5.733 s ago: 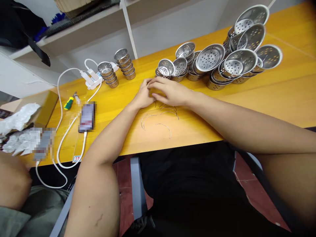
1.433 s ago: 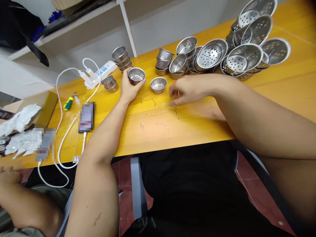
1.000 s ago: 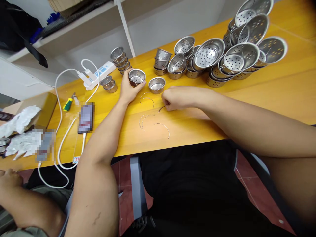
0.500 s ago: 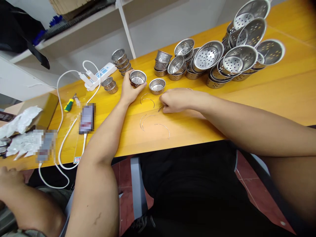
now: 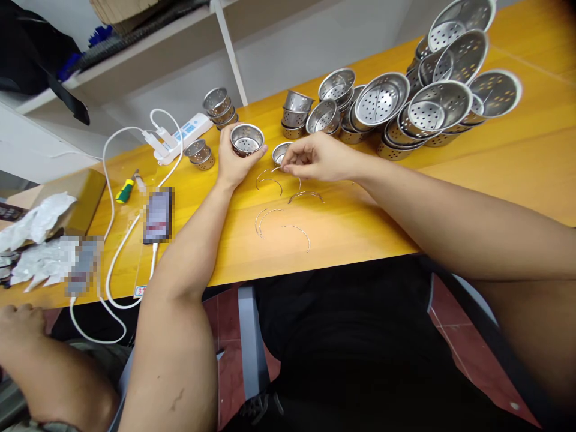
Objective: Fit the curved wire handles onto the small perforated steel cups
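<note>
My left hand point(image 5: 234, 159) is wrapped round a small perforated metal cup point(image 5: 247, 141), its open mouth tilted up toward me. Pinched between thumb and fingertips of my right hand point(image 5: 310, 159) is a thin curved wire point(image 5: 276, 169), mostly hidden by the fingers. Behind those fingers a second perforated cup point(image 5: 279, 153) stands on the table, partly covered. Several curved wires lie on the wood below the hands, among them a dark pair point(image 5: 306, 194) under my right hand and a single arc point(image 5: 300, 232) closer to the table's front edge.
Stacked perforated cups point(image 5: 297, 114) and larger strainer baskets point(image 5: 382, 102) line the back and right. On the left are a power strip point(image 5: 189, 132), white cables, a phone point(image 5: 158, 216) and a green-yellow screwdriver point(image 5: 125, 191). Another person's hand point(image 5: 20, 321) rests at the lower left.
My right hand has risen from the tabletop toward the cups with a wire in its fingertips, uncovering the dark wires beneath. The cup in my left hand has shifted slightly left and up.
</note>
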### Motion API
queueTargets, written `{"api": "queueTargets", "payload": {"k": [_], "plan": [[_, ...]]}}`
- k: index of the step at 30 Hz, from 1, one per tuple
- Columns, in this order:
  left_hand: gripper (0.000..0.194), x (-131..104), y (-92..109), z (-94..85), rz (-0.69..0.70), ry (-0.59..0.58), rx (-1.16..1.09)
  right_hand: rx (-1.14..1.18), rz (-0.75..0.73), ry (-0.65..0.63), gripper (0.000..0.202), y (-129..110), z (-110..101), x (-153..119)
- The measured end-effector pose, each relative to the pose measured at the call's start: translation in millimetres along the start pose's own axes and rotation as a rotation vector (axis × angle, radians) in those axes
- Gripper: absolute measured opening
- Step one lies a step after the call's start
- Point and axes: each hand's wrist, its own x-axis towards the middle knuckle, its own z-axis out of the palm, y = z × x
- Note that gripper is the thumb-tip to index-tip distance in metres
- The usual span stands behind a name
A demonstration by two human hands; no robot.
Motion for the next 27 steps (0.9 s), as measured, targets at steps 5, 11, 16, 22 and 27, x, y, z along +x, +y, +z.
{"api": "queueTargets", "payload": {"k": [5,11,16,22,27], "plan": [[0.109,-0.1,26.1,5.5,-0.053,-0.104,-0.051,-0.110,0.130,0.147,0.050,-12.2,-0.4,-0.8],[0.113,-0.3,43.3,18.7,-0.070,-0.099,-0.122,-0.266,0.192,0.323,0.071,-18.9,-1.1,0.8],[0.105,-5.9,45.2,34.1,0.001,-0.127,-0.114,-0.330,0.129,0.370,0.072,-12.9,-3.2,2.1],[0.097,-12.5,64.2,36.5,0.032,-0.167,-0.047,-0.339,0.163,0.388,0.078,-13.6,-3.0,0.1],[0.099,-12.9,67.8,35.9,0.026,-0.166,-0.104,-0.376,0.111,0.326,0.086,-13.3,-0.9,-0.4]]}}
